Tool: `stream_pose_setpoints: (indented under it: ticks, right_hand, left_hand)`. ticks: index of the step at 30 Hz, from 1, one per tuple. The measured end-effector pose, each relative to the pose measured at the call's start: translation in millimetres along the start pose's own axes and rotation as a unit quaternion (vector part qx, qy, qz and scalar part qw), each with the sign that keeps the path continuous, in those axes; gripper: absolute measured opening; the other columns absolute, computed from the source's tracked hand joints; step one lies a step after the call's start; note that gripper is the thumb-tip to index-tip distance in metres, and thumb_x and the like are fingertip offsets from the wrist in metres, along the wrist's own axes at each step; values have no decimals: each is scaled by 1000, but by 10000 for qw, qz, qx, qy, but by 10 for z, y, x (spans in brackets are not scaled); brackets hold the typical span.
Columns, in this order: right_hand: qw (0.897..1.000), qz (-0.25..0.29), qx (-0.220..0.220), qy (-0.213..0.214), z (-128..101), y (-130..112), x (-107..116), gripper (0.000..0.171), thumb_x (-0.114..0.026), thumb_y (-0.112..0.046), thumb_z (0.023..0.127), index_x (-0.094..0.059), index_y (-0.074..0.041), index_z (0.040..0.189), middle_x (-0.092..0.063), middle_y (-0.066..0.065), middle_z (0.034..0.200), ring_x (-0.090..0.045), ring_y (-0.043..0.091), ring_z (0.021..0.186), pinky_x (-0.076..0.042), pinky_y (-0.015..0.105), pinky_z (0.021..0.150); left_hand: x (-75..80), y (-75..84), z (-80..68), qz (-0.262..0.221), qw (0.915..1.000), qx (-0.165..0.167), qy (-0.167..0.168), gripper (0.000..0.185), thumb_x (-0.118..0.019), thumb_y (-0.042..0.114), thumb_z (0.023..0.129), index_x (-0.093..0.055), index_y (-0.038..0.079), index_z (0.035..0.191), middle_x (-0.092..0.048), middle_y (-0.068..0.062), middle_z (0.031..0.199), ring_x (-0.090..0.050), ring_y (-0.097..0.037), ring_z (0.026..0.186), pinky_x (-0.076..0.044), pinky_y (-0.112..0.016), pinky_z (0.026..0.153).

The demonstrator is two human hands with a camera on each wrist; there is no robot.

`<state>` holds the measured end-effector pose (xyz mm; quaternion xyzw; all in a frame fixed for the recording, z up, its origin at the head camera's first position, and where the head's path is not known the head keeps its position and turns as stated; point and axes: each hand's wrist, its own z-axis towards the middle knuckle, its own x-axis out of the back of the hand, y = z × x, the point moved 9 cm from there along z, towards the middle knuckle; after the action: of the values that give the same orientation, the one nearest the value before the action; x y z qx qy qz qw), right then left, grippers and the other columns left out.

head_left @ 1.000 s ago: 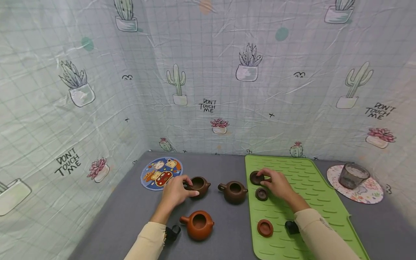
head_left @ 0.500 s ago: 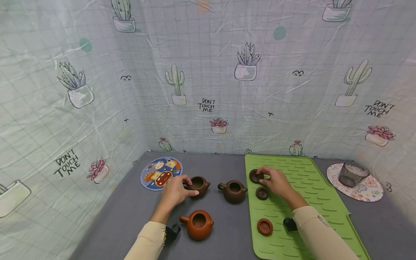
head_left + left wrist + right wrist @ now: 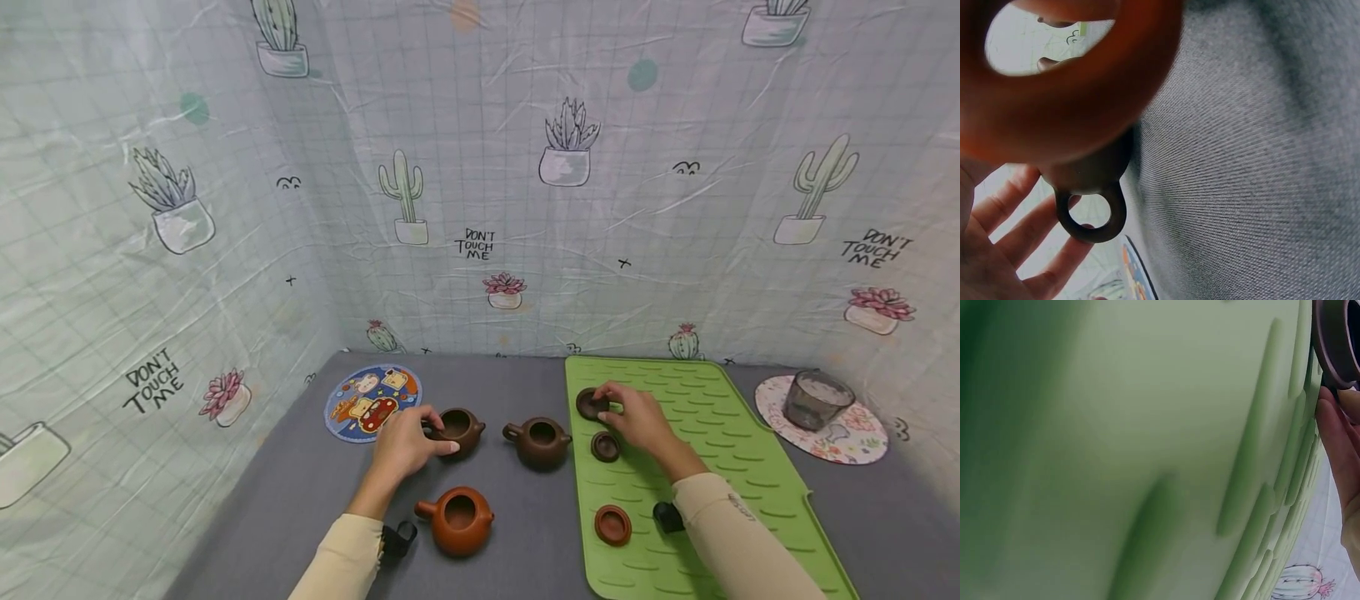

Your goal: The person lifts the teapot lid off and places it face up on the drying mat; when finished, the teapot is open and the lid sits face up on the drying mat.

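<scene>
At the left, my left hand [image 3: 408, 442] holds a dark brown lidless teapot [image 3: 467, 432], thumb at its near side and fingers around its handle side. The left wrist view shows the ring handle [image 3: 1117, 215] with several spread fingers behind it. My right hand [image 3: 637, 421] pinches the edge of a dark brown teapot lid [image 3: 588, 406] on the green mat [image 3: 675, 387]. Just nearer lies a smaller dark lid [image 3: 604, 447]. A second dark teapot [image 3: 542, 454] stands between the hands. An orange-brown teapot [image 3: 459, 537] stands nearer, also lidless.
A reddish-brown lid [image 3: 612, 526] lies at the mat's near left. A blue cartoon-print round mat [image 3: 345, 421] lies at the back left. On the right, a grey translucent cup [image 3: 816, 402] stands on a floral round mat [image 3: 862, 446]. A cactus-print curtain [image 3: 480, 150] encloses the table.
The head view has shifted very slightly. Both hands, the teapots and the lids stay in nearly the same places.
</scene>
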<state>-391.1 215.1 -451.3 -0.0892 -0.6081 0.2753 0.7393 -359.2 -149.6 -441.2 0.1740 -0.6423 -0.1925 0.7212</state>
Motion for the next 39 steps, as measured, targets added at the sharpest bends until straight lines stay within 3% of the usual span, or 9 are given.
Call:
stream_pose_setpoints:
  ticks: [3, 9, 15, 18, 22, 39]
  right_hand:
    - [10000, -4, -43, -28, 12, 15, -9, 25, -75, -12, 91, -68, -12, 116, -72, 23, 123, -72, 42, 99, -45, 36, 68]
    - [9999, -40, -123, -43, 13, 55, -26, 25, -75, -14, 92, -67, -13, 116, -72, 23, 124, -70, 44, 107, -51, 43, 73]
    - [9997, 72, -201, -106, 1, 74, -51, 32, -74, -13, 93, -65, -10, 124, -75, 21, 118, -75, 37, 97, -51, 39, 69]
    - [9997, 96, -163, -140, -6, 79, -60, 35, -73, -16, 94, -63, -9, 127, -75, 21, 117, -75, 37, 101, -55, 45, 75]
    - [9998, 103, -78, -116, -9, 65, -46, 32, -72, -21, 95, -64, -10, 124, -74, 21, 120, -71, 43, 109, -54, 53, 81]
    - [9993, 363, 28, 0, -43, 32, 5, 16, -70, -19, 97, -69, -13, 112, -74, 20, 120, -72, 41, 109, -56, 54, 84]
  left_hand:
    - [12, 8, -3, 12, 10000, -11, 30, 34, -94, 44, 69, -68, 26, 83, -74, -2, 97, -64, -23, 89, -47, -43, 79]
    - [11, 1, -11, 22, 10000, 9, 10, 34, -93, 44, 69, -68, 26, 83, -74, -2, 97, -64, -23, 88, -46, -43, 78]
    - [16, -10, -10, 32, 10000, 55, 8, 34, -94, 44, 68, -69, 26, 84, -74, -4, 98, -64, -23, 87, -46, -42, 77]
    - [14, -4, -9, 53, 10000, 53, -6, 35, -94, 45, 68, -68, 26, 84, -74, -3, 97, -64, -23, 87, -46, -42, 77]
    - [13, 12, -11, 39, 10000, 28, -28, 35, -93, 44, 69, -68, 26, 84, -73, -2, 96, -64, -23, 86, -46, -41, 77]
    - [1, -5, 12, 60, 10000, 24, -56, 35, -94, 44, 68, -68, 25, 84, -73, -2, 96, -63, -23, 87, -46, -42, 77]
